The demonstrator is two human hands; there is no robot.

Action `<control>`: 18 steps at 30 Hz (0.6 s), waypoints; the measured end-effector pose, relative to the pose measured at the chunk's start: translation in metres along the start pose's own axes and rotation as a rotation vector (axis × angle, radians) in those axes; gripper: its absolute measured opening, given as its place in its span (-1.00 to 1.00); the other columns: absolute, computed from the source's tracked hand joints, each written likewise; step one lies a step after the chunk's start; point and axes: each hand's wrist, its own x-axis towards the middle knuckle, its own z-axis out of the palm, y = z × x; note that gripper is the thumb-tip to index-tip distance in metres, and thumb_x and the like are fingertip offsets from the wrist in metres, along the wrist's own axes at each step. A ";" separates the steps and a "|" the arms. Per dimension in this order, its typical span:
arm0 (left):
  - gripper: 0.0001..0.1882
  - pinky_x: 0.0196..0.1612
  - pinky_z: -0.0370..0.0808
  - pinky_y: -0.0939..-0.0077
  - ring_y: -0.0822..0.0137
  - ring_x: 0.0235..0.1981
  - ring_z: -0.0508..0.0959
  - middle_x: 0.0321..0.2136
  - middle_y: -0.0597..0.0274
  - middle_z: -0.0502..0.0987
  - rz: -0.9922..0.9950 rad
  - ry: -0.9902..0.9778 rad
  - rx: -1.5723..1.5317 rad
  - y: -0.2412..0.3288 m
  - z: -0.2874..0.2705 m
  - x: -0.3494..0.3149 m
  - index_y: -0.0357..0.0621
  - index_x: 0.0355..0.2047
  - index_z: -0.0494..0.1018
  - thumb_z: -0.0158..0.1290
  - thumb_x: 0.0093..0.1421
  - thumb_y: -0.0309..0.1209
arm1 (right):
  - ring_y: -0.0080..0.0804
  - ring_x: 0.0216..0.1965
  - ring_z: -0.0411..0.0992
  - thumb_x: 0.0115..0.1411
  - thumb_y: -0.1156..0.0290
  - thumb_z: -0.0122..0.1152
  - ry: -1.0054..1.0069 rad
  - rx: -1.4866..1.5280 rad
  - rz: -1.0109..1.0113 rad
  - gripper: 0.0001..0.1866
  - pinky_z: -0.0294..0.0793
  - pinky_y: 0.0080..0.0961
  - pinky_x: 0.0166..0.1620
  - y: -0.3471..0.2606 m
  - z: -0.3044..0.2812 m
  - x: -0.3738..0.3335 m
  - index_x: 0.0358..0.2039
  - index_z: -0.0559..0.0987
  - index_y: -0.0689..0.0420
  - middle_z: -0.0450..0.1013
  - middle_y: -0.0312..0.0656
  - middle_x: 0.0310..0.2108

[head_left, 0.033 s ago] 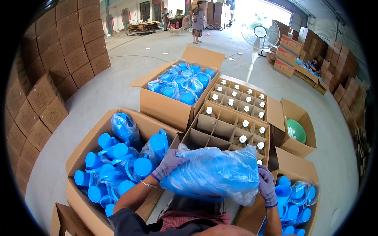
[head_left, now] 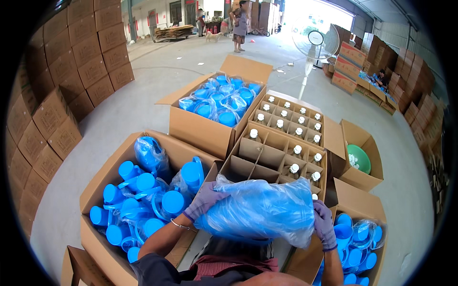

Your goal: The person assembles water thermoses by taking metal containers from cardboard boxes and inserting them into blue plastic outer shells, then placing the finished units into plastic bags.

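Note:
A long blue plastic article in a crinkled clear bag [head_left: 257, 209] is held crosswise in front of my body. My left hand [head_left: 206, 200], in a purple glove, grips its left end, and my gloved right hand [head_left: 324, 225] has closed on the bag's right end. Some fingertips are hidden by the plastic. Just beyond it, a divided carton [head_left: 260, 148] contains clear bottles with white caps [head_left: 294, 168] and several vacant cells. Left of my hands, an open carton [head_left: 90, 233] is full of blue handled jugs [head_left: 172, 202], some bagged. More blue jugs [head_left: 354, 257] fill a carton at my right.
Ahead stands a carton of bagged blue pieces [head_left: 200, 131], beside a second bottle carton [head_left: 286, 102]. A green bowl [head_left: 360, 159] with small white pieces sits in a box at right. Farther off are a white fan [head_left: 315, 38], stacked cartons [head_left: 90, 62] and a standing person [head_left: 239, 28].

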 end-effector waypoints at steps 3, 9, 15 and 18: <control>-0.60 -0.20 0.57 0.53 0.46 -0.30 0.60 -0.31 0.21 0.63 0.064 -0.023 0.122 -0.016 -0.003 0.001 -0.32 -0.13 0.56 0.31 0.06 -0.35 | -0.17 -0.05 0.49 0.14 0.57 0.12 -0.122 -0.084 0.088 -0.78 0.44 -0.38 0.01 0.005 -0.012 0.007 -0.19 0.62 0.24 0.49 -0.03 -0.07; -0.60 -0.13 0.60 0.46 0.39 -0.26 0.63 -0.21 0.15 0.62 -0.062 -0.248 -0.390 -0.045 -0.023 0.031 -0.33 -0.07 0.53 0.28 0.11 -0.40 | -0.10 -0.09 0.46 0.02 0.55 0.19 -0.200 -0.429 -0.672 -0.70 0.45 -0.27 0.00 -0.053 -0.015 0.015 -0.18 0.61 0.10 0.46 -0.09 -0.05; -0.65 -0.13 0.62 0.53 0.36 -0.24 0.65 -0.19 0.14 0.62 -0.269 -0.215 -0.489 -0.061 -0.018 0.031 -0.35 -0.04 0.51 0.21 0.18 -0.47 | -0.11 -0.09 0.45 0.04 0.52 0.16 -0.336 -0.765 -0.721 -0.61 0.46 -0.27 -0.03 -0.068 -0.011 0.046 -0.05 0.52 0.09 0.42 -0.08 -0.04; -0.66 -0.17 0.62 0.58 0.40 -0.27 0.64 -0.23 0.16 0.62 -0.157 -0.471 -0.575 -0.073 -0.013 0.036 -0.35 -0.07 0.52 0.21 0.19 -0.41 | -0.11 -0.09 0.45 0.07 0.45 0.18 -0.452 -0.584 -0.737 -0.53 0.45 -0.29 -0.02 -0.057 -0.021 0.062 0.04 0.47 0.14 0.42 -0.08 -0.05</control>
